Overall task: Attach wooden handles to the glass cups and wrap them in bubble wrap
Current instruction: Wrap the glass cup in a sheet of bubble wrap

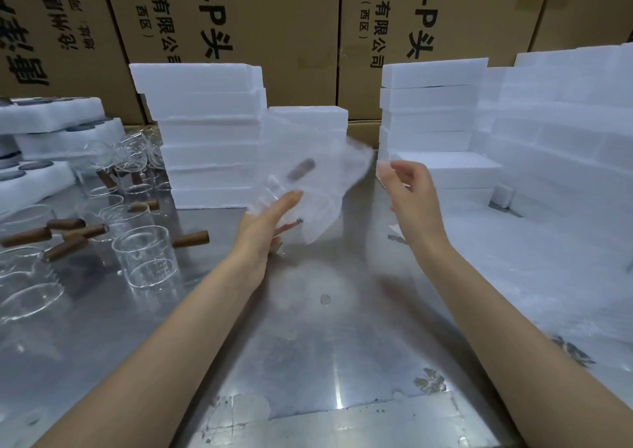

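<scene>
My left hand [270, 221] holds a glass cup [274, 190] with a brown wooden handle [301, 170] above the steel table [308, 327]. A blurred sheet of bubble wrap [329, 187] hangs around and behind the cup. My right hand [407, 187] hovers to the right of the sheet, fingers apart, touching nothing that I can see. On the left stand several glass cups [147, 259], some with wooden handles [191, 238] fitted. Loose handles [65, 224] lie among them.
White foam blocks are stacked behind the hands [205, 129] and at the right [435, 105]. Foam trays with dark round inserts [44, 139] sit at far left. A pile of bubble wrap sheets [548, 259] covers the table's right side. Cardboard boxes [274, 19] form the back wall.
</scene>
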Action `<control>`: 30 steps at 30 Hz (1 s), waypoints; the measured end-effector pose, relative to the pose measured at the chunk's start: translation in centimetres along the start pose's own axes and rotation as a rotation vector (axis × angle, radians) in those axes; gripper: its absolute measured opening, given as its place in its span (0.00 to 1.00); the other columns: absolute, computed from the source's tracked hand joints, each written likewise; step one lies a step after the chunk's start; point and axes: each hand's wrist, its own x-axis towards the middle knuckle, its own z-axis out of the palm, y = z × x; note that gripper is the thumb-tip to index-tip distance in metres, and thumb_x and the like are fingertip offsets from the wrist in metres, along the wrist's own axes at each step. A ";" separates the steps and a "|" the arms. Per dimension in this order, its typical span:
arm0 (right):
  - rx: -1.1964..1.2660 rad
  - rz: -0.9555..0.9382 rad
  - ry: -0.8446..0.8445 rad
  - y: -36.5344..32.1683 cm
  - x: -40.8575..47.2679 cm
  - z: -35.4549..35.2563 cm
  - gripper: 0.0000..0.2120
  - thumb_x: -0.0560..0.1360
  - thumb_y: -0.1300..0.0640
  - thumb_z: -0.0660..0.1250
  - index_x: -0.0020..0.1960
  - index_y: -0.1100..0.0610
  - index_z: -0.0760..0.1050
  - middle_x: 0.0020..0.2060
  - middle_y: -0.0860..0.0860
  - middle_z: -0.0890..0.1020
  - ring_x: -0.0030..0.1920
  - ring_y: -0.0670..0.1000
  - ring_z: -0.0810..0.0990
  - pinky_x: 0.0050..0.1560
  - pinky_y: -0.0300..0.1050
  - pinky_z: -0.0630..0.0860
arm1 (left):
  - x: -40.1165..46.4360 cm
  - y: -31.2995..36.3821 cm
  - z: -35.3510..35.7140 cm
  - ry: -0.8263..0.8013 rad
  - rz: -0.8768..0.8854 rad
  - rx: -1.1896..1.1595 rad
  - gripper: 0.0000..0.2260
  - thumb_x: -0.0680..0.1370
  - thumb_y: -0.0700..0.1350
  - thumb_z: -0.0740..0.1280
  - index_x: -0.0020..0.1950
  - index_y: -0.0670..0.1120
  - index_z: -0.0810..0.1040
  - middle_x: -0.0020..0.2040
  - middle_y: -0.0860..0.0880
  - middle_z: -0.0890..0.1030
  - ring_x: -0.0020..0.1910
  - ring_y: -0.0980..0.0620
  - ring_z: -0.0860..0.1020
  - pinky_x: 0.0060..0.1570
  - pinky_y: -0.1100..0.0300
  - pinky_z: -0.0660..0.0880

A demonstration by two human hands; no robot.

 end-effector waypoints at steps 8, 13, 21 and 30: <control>0.074 0.247 -0.406 0.3 -1.5 2.1 0.27 0.70 0.36 0.64 0.60 0.54 0.75 0.54 0.49 0.82 0.52 0.47 0.81 0.57 0.45 0.75 | -0.5 0.1 0.2 -0.179 0.054 0.114 0.26 0.64 0.54 0.76 0.59 0.49 0.76 0.53 0.55 0.84 0.53 0.57 0.81 0.50 0.60 0.69; 0.384 0.286 -0.173 0.2 -0.3 0.6 0.08 0.79 0.58 0.61 0.47 0.57 0.79 0.30 0.45 0.82 0.34 0.44 0.81 0.34 0.37 0.77 | -0.4 -0.6 0.5 -0.315 0.165 0.250 0.26 0.64 0.36 0.79 0.59 0.48 0.75 0.52 0.51 0.83 0.51 0.58 0.81 0.50 0.68 0.76; 0.193 0.112 -0.191 -0.1 -0.7 1.0 0.11 0.75 0.57 0.67 0.35 0.47 0.79 0.30 0.42 0.81 0.28 0.39 0.79 0.26 0.31 0.72 | -1.3 -1.6 1.9 -0.473 0.275 0.557 0.26 0.64 0.39 0.80 0.58 0.52 0.76 0.51 0.57 0.82 0.48 0.66 0.80 0.46 0.73 0.73; 0.169 0.120 -0.375 -0.2 -0.9 1.4 0.09 0.77 0.61 0.64 0.39 0.55 0.76 0.33 0.47 0.81 0.34 0.43 0.79 0.36 0.34 0.75 | -1.0 -1.5 1.4 -0.457 0.314 0.537 0.29 0.59 0.48 0.76 0.60 0.54 0.77 0.55 0.56 0.82 0.56 0.58 0.79 0.56 0.59 0.76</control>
